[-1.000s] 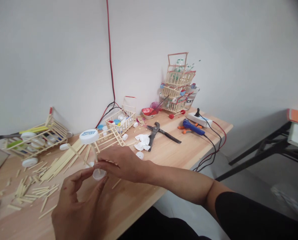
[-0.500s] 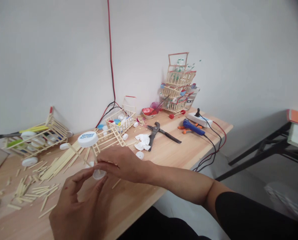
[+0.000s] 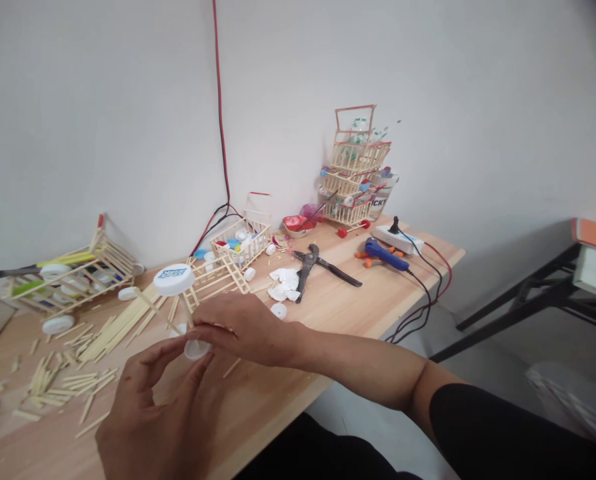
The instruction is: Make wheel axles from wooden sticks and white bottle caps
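L hand (image 3: pixel 153 410), R hand (image 3: pixel 245 328) together on white cap (image 3: pixel 197 349); caps (image 3: pixel 241 235) in stick basket (image 3: pixel 259 248).

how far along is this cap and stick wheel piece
Done: stick carts stand stacked by the wall, and one white cap sits atop the stick. In hand: the left hand pinches the lower cap while the right hand grips the stick. Left: a flat frame and loose sticks lie unused.
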### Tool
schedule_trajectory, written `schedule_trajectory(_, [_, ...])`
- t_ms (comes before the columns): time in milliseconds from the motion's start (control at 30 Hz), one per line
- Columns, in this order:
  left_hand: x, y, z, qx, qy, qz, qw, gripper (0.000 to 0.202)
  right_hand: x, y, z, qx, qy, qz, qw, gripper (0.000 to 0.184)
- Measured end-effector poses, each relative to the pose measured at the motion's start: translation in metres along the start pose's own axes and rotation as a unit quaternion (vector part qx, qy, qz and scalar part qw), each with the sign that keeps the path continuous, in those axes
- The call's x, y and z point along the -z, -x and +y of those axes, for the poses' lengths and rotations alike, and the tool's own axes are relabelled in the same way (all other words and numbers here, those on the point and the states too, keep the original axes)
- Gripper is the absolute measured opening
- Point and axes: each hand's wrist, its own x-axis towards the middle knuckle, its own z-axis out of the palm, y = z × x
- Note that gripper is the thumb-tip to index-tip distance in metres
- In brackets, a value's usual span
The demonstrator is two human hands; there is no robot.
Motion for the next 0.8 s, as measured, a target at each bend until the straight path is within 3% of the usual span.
schedule_trajectory(467, [-0.0004,0.0012,0.0004,0.016,0.016,0.005,1.000,0.043,0.0024,-0.0005,-0.0027,-0.006,-0.010,-0.006,1.000,0.034])
schedule_trajectory(800, [0.0010,-0.0013,-0.0046,-0.012,0.002,-0.008,1.000,0.047,0.0011,0.0002,0.0014,0.012,-0.012,0.012,1.000,0.037])
